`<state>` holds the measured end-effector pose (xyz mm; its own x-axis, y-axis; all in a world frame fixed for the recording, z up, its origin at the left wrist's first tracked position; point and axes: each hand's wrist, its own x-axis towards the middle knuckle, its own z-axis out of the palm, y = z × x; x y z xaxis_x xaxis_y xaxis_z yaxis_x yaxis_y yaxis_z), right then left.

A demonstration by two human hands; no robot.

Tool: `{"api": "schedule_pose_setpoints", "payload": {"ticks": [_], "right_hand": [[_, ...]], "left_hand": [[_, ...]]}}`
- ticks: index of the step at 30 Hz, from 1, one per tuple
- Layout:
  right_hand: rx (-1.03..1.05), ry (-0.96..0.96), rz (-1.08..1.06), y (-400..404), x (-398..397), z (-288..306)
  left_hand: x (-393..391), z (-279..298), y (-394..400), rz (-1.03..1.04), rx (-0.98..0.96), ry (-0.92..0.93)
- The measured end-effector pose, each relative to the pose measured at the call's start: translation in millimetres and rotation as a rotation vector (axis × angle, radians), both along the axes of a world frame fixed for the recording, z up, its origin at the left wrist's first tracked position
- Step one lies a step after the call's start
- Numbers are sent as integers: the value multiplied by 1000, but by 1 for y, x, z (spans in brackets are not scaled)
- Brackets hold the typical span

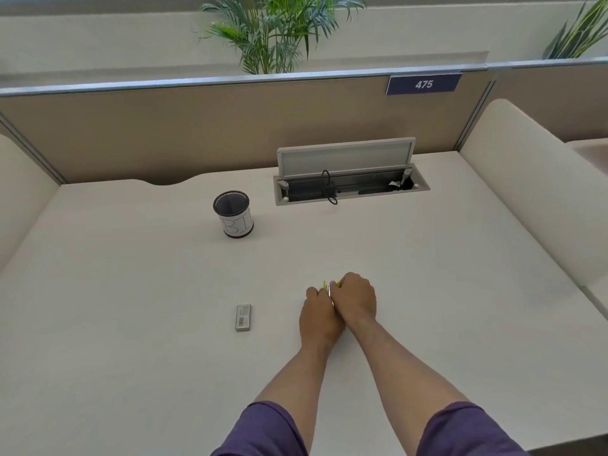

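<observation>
Yellow-green thing [325, 285] shows between the touching left hand [318, 312] and right hand [355, 299], whose curled fingers pinch it.

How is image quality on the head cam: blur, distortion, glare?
Head view: wide-angle bend in the partition rail and desk edges; soft even light, faint shadows, no glare; left hand and right hand slightly soft; the yellow-green thing they hold is mostly hidden; 475 plaque reads sharp.
</observation>
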<state>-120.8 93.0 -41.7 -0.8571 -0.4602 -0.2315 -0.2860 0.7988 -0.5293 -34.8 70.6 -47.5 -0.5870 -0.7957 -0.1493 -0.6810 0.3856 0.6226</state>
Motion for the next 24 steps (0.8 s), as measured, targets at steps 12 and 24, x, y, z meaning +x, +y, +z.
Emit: {"api": "schedule_pose_setpoints", "payload": {"ticks": [12,24], "right_hand": [[-803,-830,156,6,5,7],[-960,-1031,-35,-5,18,1]], "left_hand": [[29,8,-30,24,67,285],[39,13,-28,158,249,474]]}}
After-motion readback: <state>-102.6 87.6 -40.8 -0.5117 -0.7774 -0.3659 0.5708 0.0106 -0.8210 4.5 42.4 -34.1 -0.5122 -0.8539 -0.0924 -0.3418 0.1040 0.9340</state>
